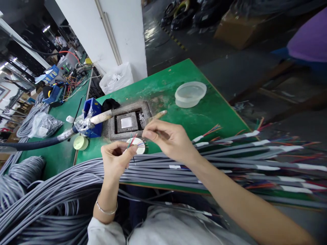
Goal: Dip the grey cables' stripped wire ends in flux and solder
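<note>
My left hand (114, 158) is closed in a pinch around a small fan of thin coloured wires (133, 139), whose tips spread up and to the right. Close by on the right, my right hand (175, 141) has thumb and forefinger pressed together; whatever is between them is too small to make out. Under the wire tips sits a round white dish (141, 149). Just behind both hands is a grimy square pot (111, 127) with a shiny silver square (126, 122) in its middle. A tan stick-like piece (159, 115) shows beyond my right hand.
Grey cables (158, 170) run across the green table (163, 85), their stripped coloured ends at right. A clear plastic tub (187, 102) stands farther back. A hose nozzle (100, 117) reaches the pot beside a blue bin (93, 109). A yellowish round container (80, 143) is at left.
</note>
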Demonstrator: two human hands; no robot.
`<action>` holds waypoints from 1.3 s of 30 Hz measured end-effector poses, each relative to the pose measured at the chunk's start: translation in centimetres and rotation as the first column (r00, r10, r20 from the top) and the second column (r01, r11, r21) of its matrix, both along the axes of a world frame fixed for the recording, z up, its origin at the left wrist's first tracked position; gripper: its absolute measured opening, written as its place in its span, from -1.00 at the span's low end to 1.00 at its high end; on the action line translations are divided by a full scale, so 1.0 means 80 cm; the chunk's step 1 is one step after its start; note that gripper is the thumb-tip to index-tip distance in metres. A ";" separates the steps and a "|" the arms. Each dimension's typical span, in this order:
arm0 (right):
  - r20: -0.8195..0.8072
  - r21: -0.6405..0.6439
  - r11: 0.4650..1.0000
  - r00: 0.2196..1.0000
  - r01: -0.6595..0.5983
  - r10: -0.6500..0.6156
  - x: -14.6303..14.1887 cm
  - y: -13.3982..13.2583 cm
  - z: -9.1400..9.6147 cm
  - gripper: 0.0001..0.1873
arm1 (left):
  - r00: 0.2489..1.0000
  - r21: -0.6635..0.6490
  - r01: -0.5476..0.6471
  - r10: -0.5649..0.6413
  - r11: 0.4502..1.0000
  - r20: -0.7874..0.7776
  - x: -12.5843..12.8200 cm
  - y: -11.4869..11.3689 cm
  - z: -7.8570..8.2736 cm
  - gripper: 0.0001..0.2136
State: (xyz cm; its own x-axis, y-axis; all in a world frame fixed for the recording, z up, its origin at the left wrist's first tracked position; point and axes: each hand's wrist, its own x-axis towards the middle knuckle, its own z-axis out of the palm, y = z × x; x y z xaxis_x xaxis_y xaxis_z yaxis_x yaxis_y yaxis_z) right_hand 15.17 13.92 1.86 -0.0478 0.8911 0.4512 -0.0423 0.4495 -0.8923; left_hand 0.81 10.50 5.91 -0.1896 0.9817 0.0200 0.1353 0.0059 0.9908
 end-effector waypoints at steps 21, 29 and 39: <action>-0.101 -0.052 0.986 0.982 0.158 -0.163 -0.002 0.000 -0.002 -0.81 | 0.952 -0.163 0.121 -0.161 0.979 -0.261 -0.037 0.034 0.004 -0.79; -0.038 -0.079 0.983 0.985 0.163 -0.166 -0.001 -0.001 -0.004 -0.85 | 0.768 -0.417 0.232 -0.429 0.879 -0.476 -0.060 0.088 -0.029 -0.80; -0.033 -0.061 0.980 0.981 0.191 -0.194 0.001 0.000 -0.004 -0.86 | 0.629 -0.523 0.269 -0.559 0.808 -0.540 -0.052 0.110 -0.053 -0.87</action>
